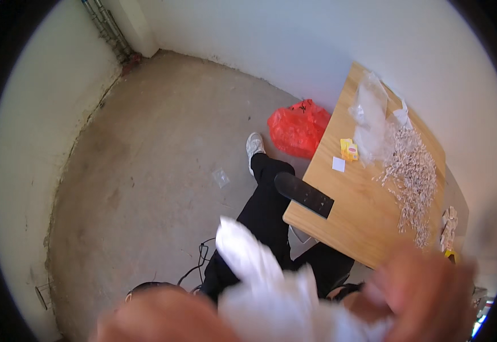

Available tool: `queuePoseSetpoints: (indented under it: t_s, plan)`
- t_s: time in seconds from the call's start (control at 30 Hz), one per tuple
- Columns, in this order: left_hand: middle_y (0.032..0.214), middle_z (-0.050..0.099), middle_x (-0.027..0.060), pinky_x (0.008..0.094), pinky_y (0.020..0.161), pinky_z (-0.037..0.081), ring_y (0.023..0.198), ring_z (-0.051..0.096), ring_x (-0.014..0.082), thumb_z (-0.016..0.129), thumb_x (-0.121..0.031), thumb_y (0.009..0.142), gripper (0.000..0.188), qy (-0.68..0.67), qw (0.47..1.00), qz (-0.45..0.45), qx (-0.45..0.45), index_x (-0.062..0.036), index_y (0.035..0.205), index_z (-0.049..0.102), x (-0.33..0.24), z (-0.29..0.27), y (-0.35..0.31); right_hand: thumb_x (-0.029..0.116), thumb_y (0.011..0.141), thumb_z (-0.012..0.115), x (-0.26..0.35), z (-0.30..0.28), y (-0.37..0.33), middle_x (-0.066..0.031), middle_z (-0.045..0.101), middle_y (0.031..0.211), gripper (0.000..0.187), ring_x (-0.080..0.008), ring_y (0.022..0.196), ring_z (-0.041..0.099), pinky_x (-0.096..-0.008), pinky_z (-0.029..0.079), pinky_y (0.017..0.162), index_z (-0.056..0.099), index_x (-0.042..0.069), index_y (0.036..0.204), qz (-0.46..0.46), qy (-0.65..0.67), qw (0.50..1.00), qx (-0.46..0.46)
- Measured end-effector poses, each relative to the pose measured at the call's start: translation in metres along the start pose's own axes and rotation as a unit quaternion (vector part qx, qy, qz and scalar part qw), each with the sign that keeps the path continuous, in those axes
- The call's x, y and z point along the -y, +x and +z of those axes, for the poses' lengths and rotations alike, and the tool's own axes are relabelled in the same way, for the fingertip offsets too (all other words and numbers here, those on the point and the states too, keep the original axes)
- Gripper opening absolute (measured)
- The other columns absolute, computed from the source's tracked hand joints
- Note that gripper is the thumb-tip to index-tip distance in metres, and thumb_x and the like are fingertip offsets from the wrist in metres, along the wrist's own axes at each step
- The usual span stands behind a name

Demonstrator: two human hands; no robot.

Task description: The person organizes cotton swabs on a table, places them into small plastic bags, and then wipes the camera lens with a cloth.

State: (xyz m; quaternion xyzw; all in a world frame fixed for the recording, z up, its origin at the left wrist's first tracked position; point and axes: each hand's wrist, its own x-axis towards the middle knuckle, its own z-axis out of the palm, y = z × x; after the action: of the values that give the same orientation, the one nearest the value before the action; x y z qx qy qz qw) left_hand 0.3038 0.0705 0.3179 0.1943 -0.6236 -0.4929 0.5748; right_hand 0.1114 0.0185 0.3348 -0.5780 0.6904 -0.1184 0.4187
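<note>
Close to me at the lower edge, a crumpled white sheet (254, 268), cloth-like or film-like, hangs between my hands. It is blurred, and its exact kind cannot be made out. My left hand (166, 316) is at its left side, closed and badly smeared, with the fingers mostly hidden. On the other side my right hand (422, 293) is curled around the sheet's right end, also blurred. Beyond the right hand, on the wooden table (322, 171), lies a heap of small thin white pieces (413, 176).
A clear plastic bag (371, 119), small yellow boxes (348, 149) and a white square card (338, 164) lie on the table. A dark elongated object (302, 194) juts over its edge. On the floor are a red bag (299, 128), a clear packet (220, 177) and black cable (194, 268).
</note>
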Motion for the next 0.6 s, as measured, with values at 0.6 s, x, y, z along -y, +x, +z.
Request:
queuePoseSetpoints:
  t_s: [0.6]
  plan:
    - [0.089, 0.060, 0.0162, 0.0248, 0.078, 0.036, 0.085, 0.043, 0.0141, 0.074, -0.022, 0.078, 0.028, -0.322, 0.895, 0.189, -0.245, 0.0003, 0.091, 0.063, 0.037, 0.122, -0.002, 0.032, 0.086, 0.063, -0.034, 0.079, -0.061, 0.0014, 0.043, 0.072, 0.028, -0.0104, 0.072, 0.045, -0.0229, 0.036, 0.078, 0.046, 0.016, 0.071, -0.439, 0.544, 0.712, -0.067]
